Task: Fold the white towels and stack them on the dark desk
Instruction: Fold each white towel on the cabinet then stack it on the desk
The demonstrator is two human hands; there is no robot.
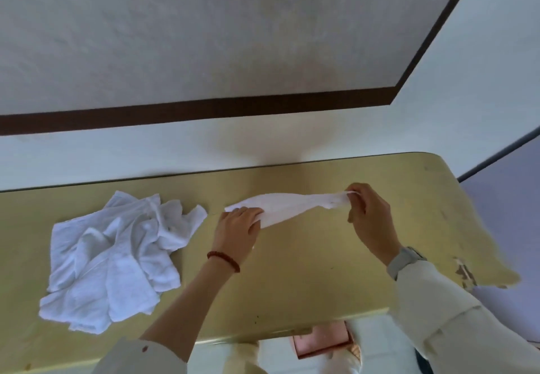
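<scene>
Folding is underway: left hand [238, 227] and right hand [368, 213] pinch opposite ends of one towel [292, 204] above the desk [306, 271], right of the crumpled pile [117, 257]. Next, probably laying it flat.

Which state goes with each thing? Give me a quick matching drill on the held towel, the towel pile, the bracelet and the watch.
Things:
1. held towel
2. towel pile
3. bracelet
4. watch

States:
A. on the right wrist
B. crumpled on the desk, at the left
C. stretched between both hands
D. on the left wrist

Pairs: 1-C, 2-B, 3-D, 4-A. The left hand and right hand each grip one end of the towel.
</scene>
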